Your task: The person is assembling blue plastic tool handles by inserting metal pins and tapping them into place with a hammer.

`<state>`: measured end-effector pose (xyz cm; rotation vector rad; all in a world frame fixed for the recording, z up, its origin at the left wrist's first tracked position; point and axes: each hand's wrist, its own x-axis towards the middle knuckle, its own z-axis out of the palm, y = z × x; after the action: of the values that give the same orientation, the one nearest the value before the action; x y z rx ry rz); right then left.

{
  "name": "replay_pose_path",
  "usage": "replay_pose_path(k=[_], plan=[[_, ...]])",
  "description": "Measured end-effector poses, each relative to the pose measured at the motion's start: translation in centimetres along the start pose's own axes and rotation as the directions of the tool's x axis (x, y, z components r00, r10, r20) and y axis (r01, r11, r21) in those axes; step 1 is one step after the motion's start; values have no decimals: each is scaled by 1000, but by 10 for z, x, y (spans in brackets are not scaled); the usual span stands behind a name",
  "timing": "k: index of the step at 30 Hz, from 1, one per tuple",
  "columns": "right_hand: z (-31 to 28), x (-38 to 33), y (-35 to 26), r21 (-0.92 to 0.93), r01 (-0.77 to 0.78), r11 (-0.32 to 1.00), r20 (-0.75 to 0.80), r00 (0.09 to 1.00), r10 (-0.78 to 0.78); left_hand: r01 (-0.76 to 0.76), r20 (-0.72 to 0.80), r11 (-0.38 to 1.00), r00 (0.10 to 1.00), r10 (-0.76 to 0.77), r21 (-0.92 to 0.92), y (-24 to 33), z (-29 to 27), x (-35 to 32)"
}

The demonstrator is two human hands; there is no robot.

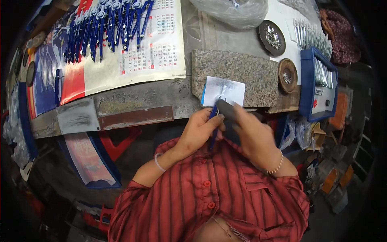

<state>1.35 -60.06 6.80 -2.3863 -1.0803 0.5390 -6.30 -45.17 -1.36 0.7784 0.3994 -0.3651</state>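
My left hand (201, 128) is closed round a blue drawing compass (213, 115). The compass's pale head rests on a small white pad (234, 89) with a blue edge, which lies on a speckled granite slab (234, 64). Gripped in my right hand (258, 139) is a dark, blunt tool (226, 109), blurred by motion. Its end is close to the compass head, and I cannot tell whether they touch. Several similar blue compasses (107, 30) lie in rows on a calendar sheet (165, 60) at the far left.
Right of the slab stand a dark dish (262, 32) and a brown dish (282, 82), both holding small metal parts. A blue tray (306, 97) with silvery parts is farther right. A clear plastic bag (238, 16) lies at the back. Left, a metal plate (78, 117) lines the bench's front edge.
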Motion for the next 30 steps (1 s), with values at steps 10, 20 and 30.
replay_pose_path(k=[10, 20, 30], plan=[[-22, 1, -12, 39, 82, 996, -226, 972, -71, 17, -14, 1000, 1000, -17, 6, 4, 2, 0], [-12, 4, 0, 151, -58, 987, -61, 996, 68, 5, 1, 1000, 1000, -5, 13, 2, 0, 3], [-4, -8, 11, 69, -38, 997, -62, 997, 42, 67, -42, 997, 997, -68, -30, 0, -1, 4]])
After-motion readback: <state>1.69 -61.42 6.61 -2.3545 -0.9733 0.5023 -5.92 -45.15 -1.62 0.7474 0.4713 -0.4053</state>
